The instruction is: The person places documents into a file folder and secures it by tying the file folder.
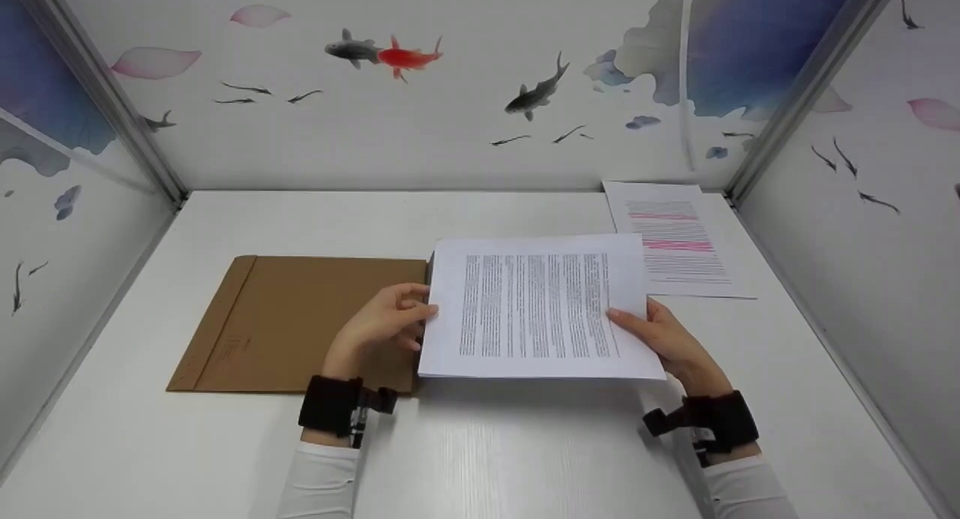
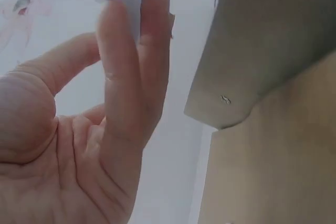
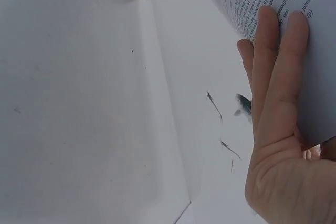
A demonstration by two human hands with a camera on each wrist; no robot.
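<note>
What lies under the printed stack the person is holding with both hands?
The stack of printed pages overlaps the right edge of the brown envelope and bare white table. Whatever else lies directly beneath is covered.

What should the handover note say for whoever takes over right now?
Left hand: holds the left edge of the printed paper stack, fingers underneath.
Right hand: holds the stack's right edge, thumb on top, straight fingers beneath.
Stack is lifted off the white table, its left end over the right end of the brown envelope, which lies flat.
A pink-highlighted sheet lies separately at the back right.
Done: stack is gathered and in both hands.
Left: stack is not in the envelope; highlighted sheet is untouched.
</note>
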